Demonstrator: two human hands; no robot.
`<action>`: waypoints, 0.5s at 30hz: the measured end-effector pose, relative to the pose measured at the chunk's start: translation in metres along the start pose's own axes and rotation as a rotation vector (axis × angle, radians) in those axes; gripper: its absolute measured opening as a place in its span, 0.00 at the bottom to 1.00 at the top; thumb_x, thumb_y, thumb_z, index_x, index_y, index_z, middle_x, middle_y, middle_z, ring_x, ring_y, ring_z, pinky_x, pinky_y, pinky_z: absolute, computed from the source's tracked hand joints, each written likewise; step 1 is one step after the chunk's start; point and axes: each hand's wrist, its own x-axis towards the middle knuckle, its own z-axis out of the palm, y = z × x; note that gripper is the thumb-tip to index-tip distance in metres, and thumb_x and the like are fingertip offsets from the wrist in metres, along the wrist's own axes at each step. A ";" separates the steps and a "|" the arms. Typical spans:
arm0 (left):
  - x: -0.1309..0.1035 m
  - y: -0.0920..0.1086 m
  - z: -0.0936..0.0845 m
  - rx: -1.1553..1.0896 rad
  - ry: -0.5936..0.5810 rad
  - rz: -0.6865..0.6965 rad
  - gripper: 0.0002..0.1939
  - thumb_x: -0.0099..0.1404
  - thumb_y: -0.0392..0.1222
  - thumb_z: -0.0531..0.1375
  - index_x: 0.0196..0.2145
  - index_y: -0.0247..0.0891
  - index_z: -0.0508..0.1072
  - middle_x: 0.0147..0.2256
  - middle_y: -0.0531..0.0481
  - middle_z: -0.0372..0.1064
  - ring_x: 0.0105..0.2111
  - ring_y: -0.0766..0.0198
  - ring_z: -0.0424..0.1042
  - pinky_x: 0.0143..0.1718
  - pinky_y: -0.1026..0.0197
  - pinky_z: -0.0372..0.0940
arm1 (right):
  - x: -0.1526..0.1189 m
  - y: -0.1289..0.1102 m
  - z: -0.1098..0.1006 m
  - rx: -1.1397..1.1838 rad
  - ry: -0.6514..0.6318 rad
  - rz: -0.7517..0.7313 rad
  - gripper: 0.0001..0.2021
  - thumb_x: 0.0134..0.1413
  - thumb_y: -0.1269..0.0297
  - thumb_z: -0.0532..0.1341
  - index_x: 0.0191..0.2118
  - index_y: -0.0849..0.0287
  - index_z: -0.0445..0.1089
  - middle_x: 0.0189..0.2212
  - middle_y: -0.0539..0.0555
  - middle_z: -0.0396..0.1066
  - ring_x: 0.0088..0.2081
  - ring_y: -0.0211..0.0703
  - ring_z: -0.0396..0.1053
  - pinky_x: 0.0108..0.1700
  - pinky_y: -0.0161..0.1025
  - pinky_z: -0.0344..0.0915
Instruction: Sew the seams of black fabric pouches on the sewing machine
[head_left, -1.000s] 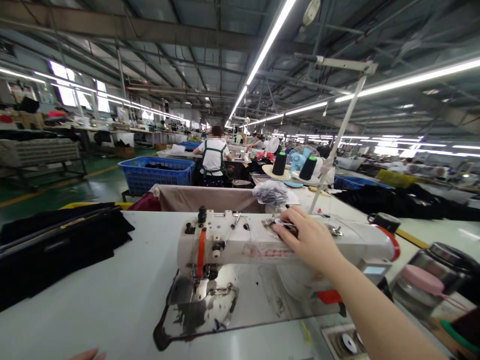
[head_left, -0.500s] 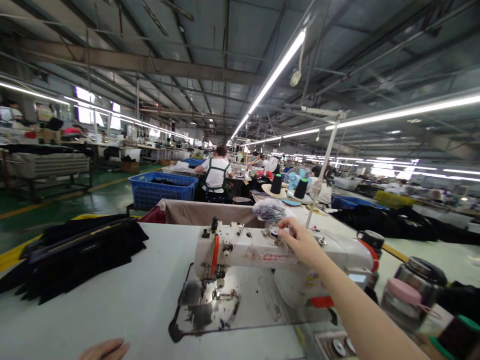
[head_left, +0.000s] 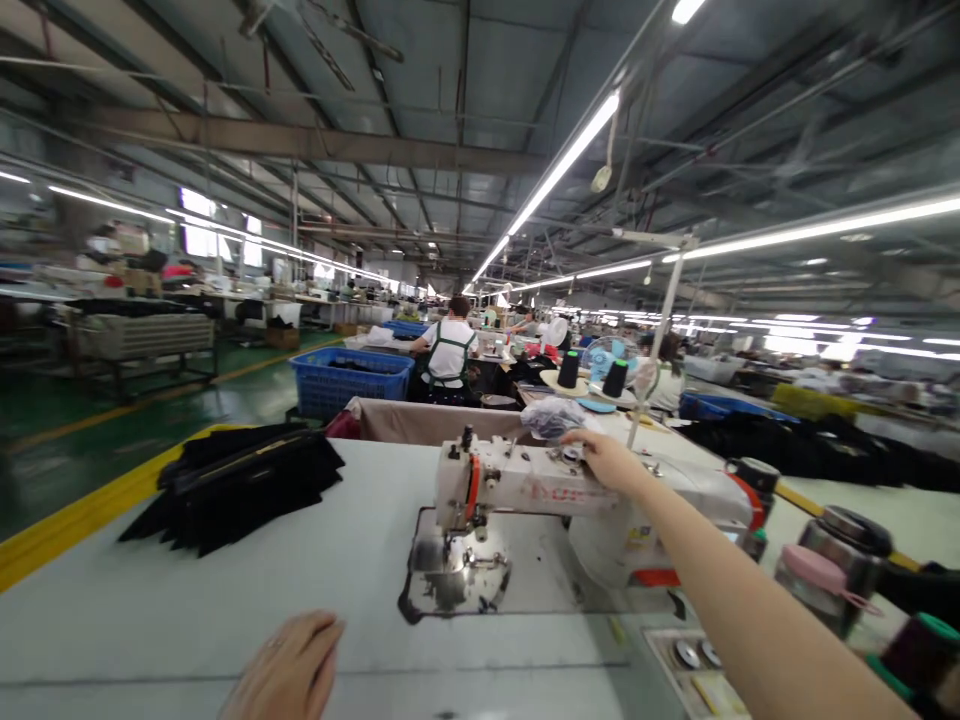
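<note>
The bobbin (head_left: 571, 453) sat on top of the arm of the sewing machine (head_left: 540, 482), at the 9 o'clock of the right hand (head_left: 611, 462). That hand's fingers were part-curled just beside it; whether they touched or gripped it, I could not tell. The left hand (head_left: 289, 665) was at the machine's 8 o'clock, over the table (head_left: 360, 560), fingers together, loosely bent, nothing visible in them. Spare bobbins (head_left: 686, 654) lay at the machine's 5 o'clock, a black fabric stack (head_left: 247, 485) at its 9. The bobbin looked light, hard and slick, best pinched across its rim; the machine, heavy and rigid.
</note>
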 end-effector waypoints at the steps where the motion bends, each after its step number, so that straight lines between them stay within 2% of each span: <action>1: 0.001 0.010 -0.006 -0.010 -0.046 -0.032 0.15 0.61 0.42 0.55 0.40 0.49 0.80 0.42 0.46 0.78 0.41 0.48 0.77 0.44 0.47 0.74 | 0.000 0.000 0.000 0.002 0.016 0.010 0.09 0.65 0.61 0.60 0.40 0.62 0.72 0.32 0.51 0.72 0.31 0.39 0.71 0.36 0.40 0.70; 3: 0.004 0.025 -0.016 0.008 -0.108 -0.052 0.16 0.63 0.39 0.54 0.43 0.46 0.79 0.44 0.44 0.76 0.44 0.50 0.76 0.47 0.47 0.72 | -0.001 0.000 0.000 0.013 0.067 0.020 0.08 0.65 0.64 0.58 0.38 0.61 0.73 0.24 0.47 0.69 0.24 0.37 0.67 0.31 0.37 0.66; 5: 0.008 0.030 -0.024 0.018 -0.165 -0.057 0.14 0.64 0.37 0.55 0.44 0.44 0.78 0.43 0.45 0.76 0.44 0.53 0.75 0.49 0.51 0.71 | -0.007 -0.001 -0.002 0.023 0.147 0.031 0.13 0.63 0.67 0.53 0.38 0.58 0.76 0.18 0.47 0.64 0.19 0.39 0.63 0.25 0.38 0.60; 7: 0.017 0.021 -0.031 0.018 -0.209 -0.055 0.12 0.66 0.36 0.57 0.43 0.44 0.78 0.42 0.47 0.76 0.43 0.58 0.75 0.49 0.57 0.71 | -0.021 -0.010 -0.002 0.026 0.273 0.033 0.15 0.60 0.68 0.51 0.41 0.56 0.76 0.20 0.52 0.68 0.19 0.43 0.64 0.24 0.42 0.58; 9: 0.031 0.000 -0.041 0.034 -0.220 -0.070 0.09 0.69 0.36 0.57 0.44 0.41 0.76 0.41 0.49 0.76 0.43 0.61 0.75 0.48 0.58 0.70 | -0.045 -0.026 0.007 0.035 0.380 -0.002 0.13 0.57 0.67 0.54 0.42 0.55 0.75 0.29 0.59 0.74 0.25 0.48 0.70 0.28 0.44 0.63; 11: 0.052 -0.027 -0.053 0.082 -0.200 -0.109 0.08 0.72 0.39 0.58 0.46 0.36 0.74 0.44 0.46 0.74 0.45 0.59 0.74 0.49 0.51 0.70 | -0.078 -0.047 0.031 0.069 0.406 -0.086 0.12 0.58 0.65 0.55 0.44 0.54 0.73 0.38 0.60 0.76 0.35 0.51 0.75 0.36 0.45 0.69; 12: 0.063 -0.042 -0.058 0.120 -0.182 -0.137 0.10 0.71 0.41 0.59 0.47 0.35 0.73 0.47 0.45 0.72 0.46 0.57 0.73 0.49 0.48 0.69 | -0.095 -0.057 0.050 0.094 0.405 -0.144 0.12 0.59 0.64 0.54 0.43 0.53 0.73 0.40 0.58 0.76 0.38 0.52 0.76 0.40 0.45 0.71; 14: 0.086 -0.071 -0.067 0.200 -0.153 -0.191 0.14 0.71 0.43 0.60 0.51 0.36 0.70 0.52 0.43 0.68 0.50 0.53 0.70 0.51 0.44 0.67 | -0.130 -0.073 0.092 0.142 0.308 -0.277 0.11 0.56 0.65 0.56 0.39 0.49 0.75 0.38 0.52 0.78 0.39 0.49 0.78 0.40 0.40 0.75; 15: 0.096 -0.083 -0.070 0.240 -0.143 -0.217 0.16 0.70 0.44 0.60 0.54 0.37 0.69 0.55 0.42 0.66 0.52 0.51 0.69 0.52 0.43 0.66 | -0.145 -0.078 0.114 0.175 0.216 -0.361 0.12 0.54 0.67 0.56 0.41 0.49 0.75 0.39 0.52 0.78 0.40 0.48 0.78 0.41 0.39 0.76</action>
